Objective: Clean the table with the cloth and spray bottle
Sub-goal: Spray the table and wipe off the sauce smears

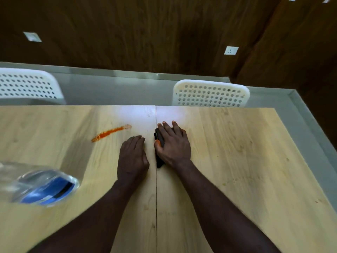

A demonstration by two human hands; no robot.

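Table (237,161): a light wooden top is seen, made of two panels that are joined at a narrow seam (156,198) running from near to far.
Cloth (158,136): a dark cloth is laid on the table just right of the seam, near the middle. It is mostly covered by the right hand, so only its left edge and near end are shown.
Right hand (173,145): it is laid flat on the cloth, palm down. The fingers are held straight and spread, and nothing is gripped.
Left hand (132,157): it is rested flat on the bare table just left of the seam. The fingers are held straight and close together, and nothing is held.
Stain (109,133): an orange streak is smeared on the left panel, left of and beyond the left hand, apart from the cloth.
Bottle (45,187): a clear bottle with a blue label is seen at the near left, blurred. Its top cannot be made out.
Chairs: a white perforated chair back (211,96) is seen beyond the far edge, and another (27,85) at the far left.
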